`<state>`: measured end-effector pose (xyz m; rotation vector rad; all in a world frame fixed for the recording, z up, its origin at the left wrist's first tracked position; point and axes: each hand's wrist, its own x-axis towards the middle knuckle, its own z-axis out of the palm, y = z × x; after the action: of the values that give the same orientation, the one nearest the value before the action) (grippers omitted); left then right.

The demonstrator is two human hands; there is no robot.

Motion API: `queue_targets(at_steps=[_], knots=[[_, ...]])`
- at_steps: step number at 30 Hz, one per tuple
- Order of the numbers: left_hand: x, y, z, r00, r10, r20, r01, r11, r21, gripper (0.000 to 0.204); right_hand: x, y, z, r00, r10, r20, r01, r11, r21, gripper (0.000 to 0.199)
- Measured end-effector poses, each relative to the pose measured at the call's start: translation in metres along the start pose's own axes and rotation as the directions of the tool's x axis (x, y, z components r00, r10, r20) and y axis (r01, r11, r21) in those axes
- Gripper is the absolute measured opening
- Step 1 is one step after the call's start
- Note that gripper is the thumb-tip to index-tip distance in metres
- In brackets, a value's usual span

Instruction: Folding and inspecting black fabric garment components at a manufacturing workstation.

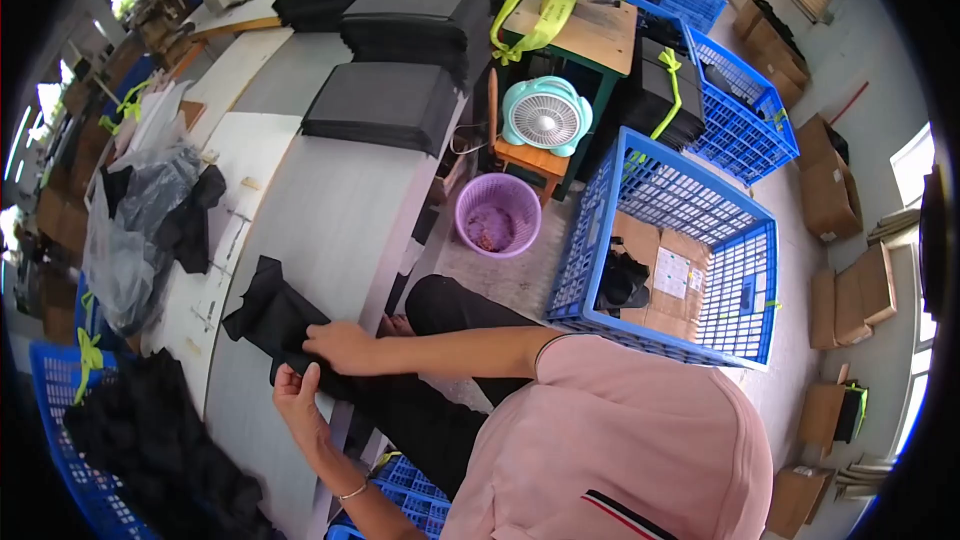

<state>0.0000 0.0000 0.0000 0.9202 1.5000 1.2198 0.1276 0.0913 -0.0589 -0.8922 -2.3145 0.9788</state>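
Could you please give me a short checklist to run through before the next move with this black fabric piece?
1. Right hand pressing on the black fabric piece: ok.
2. Left hand gripping the piece's near edge: ok.
3. Piece lying flat: not ok, its far end is rumpled.
4. Piece fully on the white table: cannot tell, the hands hide the near edge.
5. Stack of black pieces lying apart from the hands: ok.

Far: stacks of dark grey fabric pieces [385,105], teal round fan [546,117] on small wooden stool [530,158]. Purple plastic basket [498,214] below. Right: big blue wire crate [672,250] w/ cardboard inside.
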Motion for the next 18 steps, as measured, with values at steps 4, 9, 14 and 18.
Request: queue_targets(at_steps=[4, 9, 14, 18], knots=[[-0.026, -0.021, 0.016, 0.989, -0.005, -0.149, -0.043, 0.948, -0.316, 0.030, -0.032, 0.030, -0.058, 0.931, 0.043, 0.362, -0.327, 0.538, 0.777, 0.031], [0.002, -0.022, 0.009, 0.988, 0.074, -0.136, -0.125, 0.900, -0.417, 0.028, -0.020, 0.033, -0.101, 0.912, 0.060, 0.407, -0.393, 0.419, 0.819, 0.030], [-0.015, -0.021, 0.010, 0.973, 0.015, -0.230, -0.116, 0.895, -0.431, 0.024, -0.018, -0.012, -0.093, 0.882, 0.136, 0.452, -0.464, 0.424, 0.778, 0.019], [-0.013, -0.026, 0.023, 0.985, 0.031, -0.168, -0.102, 0.898, -0.429, 0.020, -0.020, -0.029, -0.073, 0.958, 0.157, 0.240, -0.249, 0.870, 0.425, 0.017]])
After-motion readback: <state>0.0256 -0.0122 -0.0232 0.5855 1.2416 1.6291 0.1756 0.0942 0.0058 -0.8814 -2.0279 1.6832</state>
